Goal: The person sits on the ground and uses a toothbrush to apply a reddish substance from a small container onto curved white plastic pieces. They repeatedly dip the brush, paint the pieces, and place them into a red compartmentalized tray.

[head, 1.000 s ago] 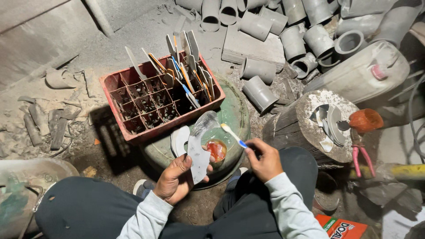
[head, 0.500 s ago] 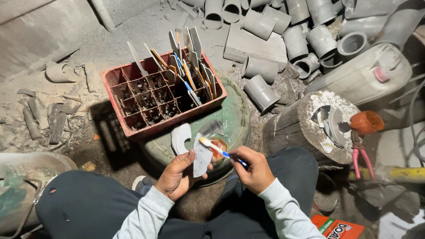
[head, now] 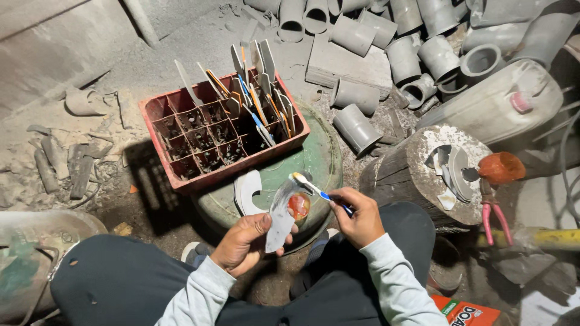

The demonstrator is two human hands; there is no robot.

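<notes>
My left hand (head: 244,241) grips a flat grey blade-shaped piece (head: 280,218) upright over my lap. My right hand (head: 357,216) holds a toothbrush (head: 314,188) with a blue handle, and its bristle end rests against the top of the grey piece. A small round tin with red contents (head: 299,206) sits just behind the piece on a green drum lid (head: 314,160). A second curved grey piece (head: 246,192) lies on the lid beside it.
A red divided crate (head: 181,151) with several flat blades standing in it sits on the drum. A wooden stump (head: 417,172) with cut pieces and an orange lid stands to the right, pink pliers (head: 492,214) beside it. Grey pipe sections (head: 362,36) are piled behind.
My right hand has brought the toothbrush leftward from beside the tin onto the top of the grey piece. My left hand has kept its hold on the piece.
</notes>
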